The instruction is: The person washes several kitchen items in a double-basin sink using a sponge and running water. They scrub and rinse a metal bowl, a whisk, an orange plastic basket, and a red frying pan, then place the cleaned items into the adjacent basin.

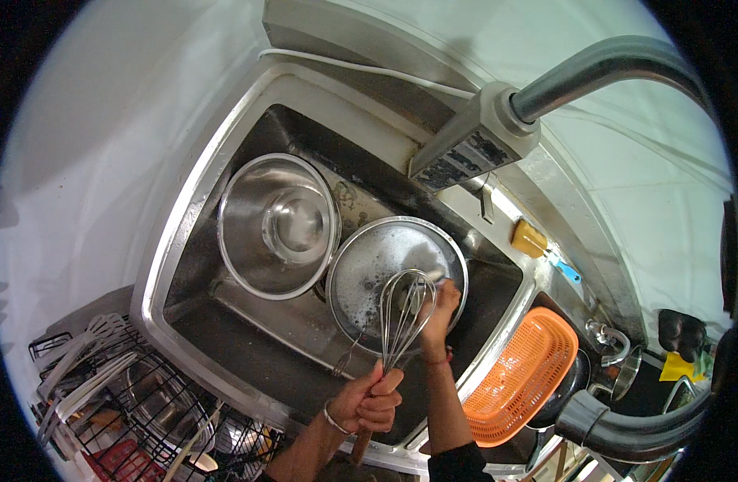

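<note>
My left hand (372, 400) grips the wooden handle of a wire balloon whisk (399, 325), its loops pointing up over a metal bowl (369, 265) of cloudy, foamy water. Behind the loops, my right hand (441, 307) is over the same bowl, its fingers closed around a small pale object (434, 275), perhaps a scrubber; the wires and fingers partly hide it. A fork (345, 359) leans across the bowl's near rim. To the left, a second, deeper metal bowl (239, 241) stands in the stainless steel sink (260, 322) with clear liquid at its bottom.
A large square-headed faucet (474, 141) overhangs the sink's back right. A yellow sponge brush (528, 238) with a blue handle lies on the back ledge. Orange plastic baskets (495, 416) sit to the right. A black wire rack (164, 385) of utensils borders the left front.
</note>
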The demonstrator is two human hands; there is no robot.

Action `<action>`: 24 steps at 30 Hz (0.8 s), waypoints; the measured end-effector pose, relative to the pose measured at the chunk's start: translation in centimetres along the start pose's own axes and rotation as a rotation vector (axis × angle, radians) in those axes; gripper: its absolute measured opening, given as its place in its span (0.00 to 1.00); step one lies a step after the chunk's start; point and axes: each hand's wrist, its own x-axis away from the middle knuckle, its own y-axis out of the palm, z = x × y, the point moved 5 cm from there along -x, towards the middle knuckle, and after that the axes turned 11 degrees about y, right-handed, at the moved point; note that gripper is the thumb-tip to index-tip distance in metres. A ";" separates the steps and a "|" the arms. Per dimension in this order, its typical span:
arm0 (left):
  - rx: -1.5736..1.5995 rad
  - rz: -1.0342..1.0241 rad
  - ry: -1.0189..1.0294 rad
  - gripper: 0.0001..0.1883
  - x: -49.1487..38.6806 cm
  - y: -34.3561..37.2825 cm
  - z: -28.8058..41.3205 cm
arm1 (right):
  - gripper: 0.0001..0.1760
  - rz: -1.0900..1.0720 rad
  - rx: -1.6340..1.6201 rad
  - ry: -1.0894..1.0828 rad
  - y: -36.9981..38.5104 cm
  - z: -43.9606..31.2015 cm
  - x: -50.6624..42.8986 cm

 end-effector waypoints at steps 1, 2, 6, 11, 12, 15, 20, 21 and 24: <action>0.026 -0.007 0.008 0.22 0.0 0.0 0.0 | 0.17 0.148 0.423 -0.299 1.0 -0.2 0.4; 0.068 -0.022 0.014 0.22 0.1 0.0 0.0 | 0.20 0.055 0.485 -0.283 1.8 1.3 0.4; 0.170 -0.055 0.043 0.21 0.4 0.5 -0.1 | 0.23 0.057 0.824 -0.479 5.1 4.7 1.9; 0.124 -0.001 0.106 0.22 0.1 0.7 1.1 | 0.22 -0.277 0.587 -0.129 5.1 6.8 -0.6; -0.063 0.153 0.187 0.22 -0.3 -0.4 2.1 | 0.21 -0.399 0.371 0.002 5.0 6.3 -0.9; -0.529 0.484 0.376 0.22 -1.9 -3.5 5.6 | 0.18 -0.246 -0.133 0.249 1.1 3.0 1.4; -0.862 0.635 0.408 0.20 -5.2 -9.6 9.4 | 0.22 -0.211 -0.136 -0.158 -4.6 -7.8 8.3; -0.817 0.692 0.335 0.19 -5.4 -11.4 9.2 | 0.22 -0.226 -0.010 -0.254 -5.0 -9.4 9.1; -0.500 0.403 0.517 0.11 -8.3 -14.5 8.6 | 0.13 -0.236 0.243 -0.346 -4.3 -11.9 10.5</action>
